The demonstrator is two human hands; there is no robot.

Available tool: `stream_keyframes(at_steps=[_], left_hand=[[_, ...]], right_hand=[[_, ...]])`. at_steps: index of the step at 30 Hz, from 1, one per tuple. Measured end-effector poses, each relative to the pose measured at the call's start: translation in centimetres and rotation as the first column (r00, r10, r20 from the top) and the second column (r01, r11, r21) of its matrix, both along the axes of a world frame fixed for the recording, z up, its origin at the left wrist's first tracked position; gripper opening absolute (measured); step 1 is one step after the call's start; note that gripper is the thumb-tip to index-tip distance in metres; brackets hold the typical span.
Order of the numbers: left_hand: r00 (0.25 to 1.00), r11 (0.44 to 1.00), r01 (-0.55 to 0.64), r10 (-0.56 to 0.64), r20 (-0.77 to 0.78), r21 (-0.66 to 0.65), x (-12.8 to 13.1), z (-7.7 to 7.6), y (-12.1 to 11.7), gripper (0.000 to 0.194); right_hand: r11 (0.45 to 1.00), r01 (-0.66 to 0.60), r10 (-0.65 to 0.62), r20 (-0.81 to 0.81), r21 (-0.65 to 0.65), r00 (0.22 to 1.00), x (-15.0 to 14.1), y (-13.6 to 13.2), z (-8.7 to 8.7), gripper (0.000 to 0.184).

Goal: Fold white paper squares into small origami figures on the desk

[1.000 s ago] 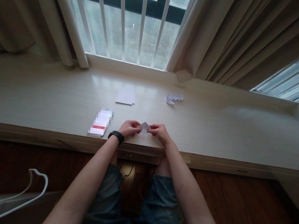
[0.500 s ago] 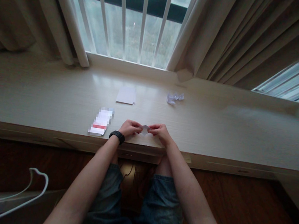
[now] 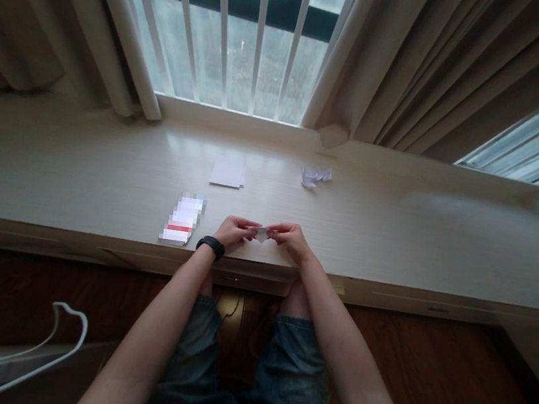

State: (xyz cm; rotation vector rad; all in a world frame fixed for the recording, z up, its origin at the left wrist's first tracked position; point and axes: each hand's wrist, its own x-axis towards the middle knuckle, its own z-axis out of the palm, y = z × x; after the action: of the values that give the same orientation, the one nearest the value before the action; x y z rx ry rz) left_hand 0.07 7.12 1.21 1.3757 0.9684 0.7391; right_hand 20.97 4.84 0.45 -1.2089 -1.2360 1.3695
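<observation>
Between my two hands is a small folded piece of white paper [image 3: 261, 234], held just above the desk near its front edge. My left hand [image 3: 236, 231], with a black band on the wrist, pinches its left side. The right side is pinched by my right hand [image 3: 288, 237]. My fingers cover both ends of the paper, so its full shape is hidden. Farther back lie a stack of white paper sheets [image 3: 227, 173] and, to its right, several folded white paper pieces [image 3: 316, 177].
A phone [image 3: 183, 218] with a blurred-out screen lies left of my left hand. The pale desk [image 3: 394, 240] runs along a barred window [image 3: 239, 57] with brown curtains [image 3: 394, 59]. At lower left is a white looped cable or frame [image 3: 81, 329].
The paper between my fingers has changed shape slightly: its top edge is flatter and wider, and its lower point narrower. My hands stay in nearly the same place.
</observation>
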Motion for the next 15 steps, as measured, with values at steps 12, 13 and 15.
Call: stream_keyframes(at_steps=[12,13,15], left_hand=[[0.994,0.999,0.041,-0.038,-0.103,0.029,0.49,0.8,0.02,0.04],[0.996,0.999,0.034,-0.033,-0.089,0.016,0.53,0.89,-0.03,0.041],[0.999,1.0,-0.003,0.002,-0.038,-0.019,0.67,0.95,-0.15,0.04]], right_hand=[[0.999,-0.014,0.012,-0.027,-0.048,1.0,0.07,0.05,0.49,0.042],[0.999,-0.01,0.009,-0.032,-0.047,0.999,0.08,0.01,0.54,0.042],[0.999,0.001,-0.002,-0.034,-0.036,0.999,0.13,-0.1,0.61,0.038]])
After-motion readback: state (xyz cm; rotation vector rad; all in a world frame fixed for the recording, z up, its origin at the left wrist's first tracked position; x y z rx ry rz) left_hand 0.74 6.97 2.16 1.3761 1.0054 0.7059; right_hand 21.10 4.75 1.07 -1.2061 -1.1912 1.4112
